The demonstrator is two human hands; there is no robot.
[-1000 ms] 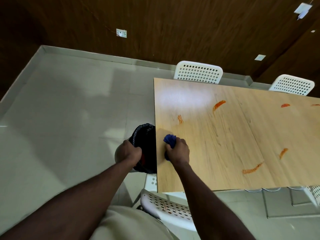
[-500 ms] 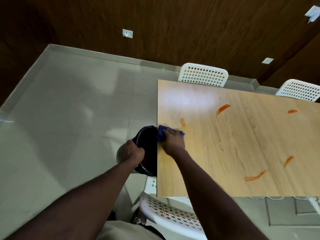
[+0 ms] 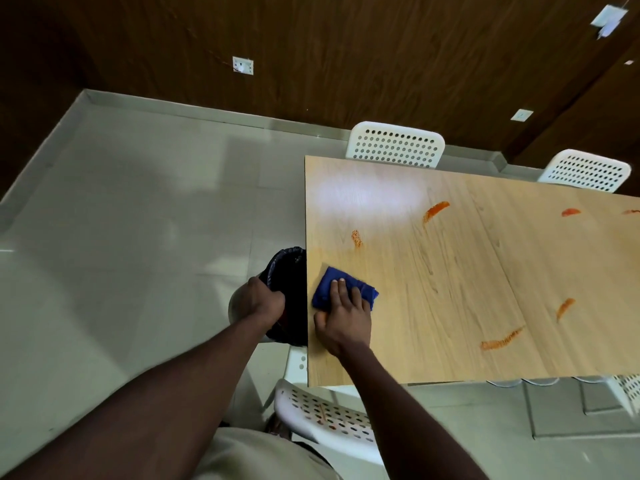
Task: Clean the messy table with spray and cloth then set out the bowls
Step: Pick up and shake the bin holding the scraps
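Cloth on table, bin left.

Head view under moderate indoor light. A broad white glare patch lies on the far left end of the table — light falls from above, its source out of frame. The floor carries soft pale reflections and diffuse shadows. The wall is dim, darkest at the left corner. Wide-angle distortion splays straight edges outward (strongest near the corners). Focus is fair at centre — the near chair and the frame margins look slightly soft.
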